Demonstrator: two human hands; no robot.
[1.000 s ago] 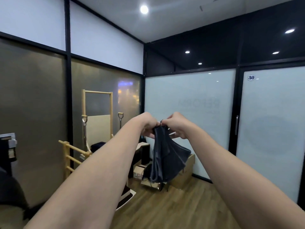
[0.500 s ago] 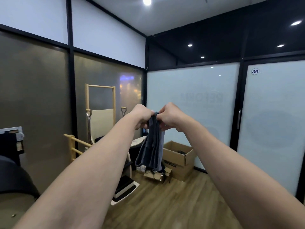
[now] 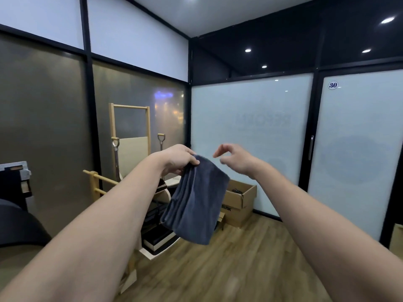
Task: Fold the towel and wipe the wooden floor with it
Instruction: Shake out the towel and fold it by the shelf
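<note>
A dark blue-grey towel hangs folded in several layers in front of me at chest height. My left hand grips its top edge, thumb over the upper corner. My right hand is off the towel, a little to its right, with loosely curved fingers and nothing in it. The wooden floor lies well below both hands.
An open cardboard box stands on the floor against the frosted glass wall. A wooden exercise frame and stacked black and white equipment fill the left. A glass door with a handle is on the right.
My right hand has let go of the towel and moved off to the right. The towel now hangs from my left hand alone, as a flatter folded shape.
</note>
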